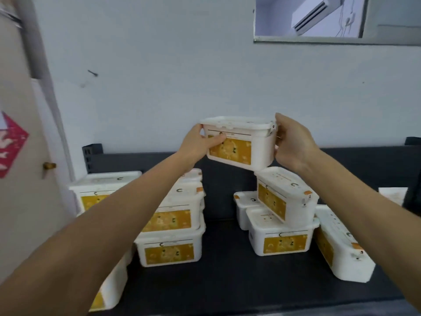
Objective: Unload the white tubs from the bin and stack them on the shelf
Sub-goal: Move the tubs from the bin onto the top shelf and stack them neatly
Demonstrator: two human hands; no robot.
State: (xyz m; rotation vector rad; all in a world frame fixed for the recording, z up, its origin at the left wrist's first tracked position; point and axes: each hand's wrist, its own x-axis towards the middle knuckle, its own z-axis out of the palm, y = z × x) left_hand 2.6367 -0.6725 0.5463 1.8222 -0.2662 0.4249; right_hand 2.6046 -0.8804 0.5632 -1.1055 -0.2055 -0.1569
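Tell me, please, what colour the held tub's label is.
The held tub has an orange-yellow label; best in head view.

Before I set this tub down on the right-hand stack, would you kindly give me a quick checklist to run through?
1. Grip: left hand and right hand hold the held tub by its ends: ok.
2. Lid of the held tub closed: ok.
3. Landing surface level: the tilted tub below sits askew on the base tub: not ok.
4. The base tub flat on the shelf: ok.
5. The held tub clear of the tilted tub: cannot tell.
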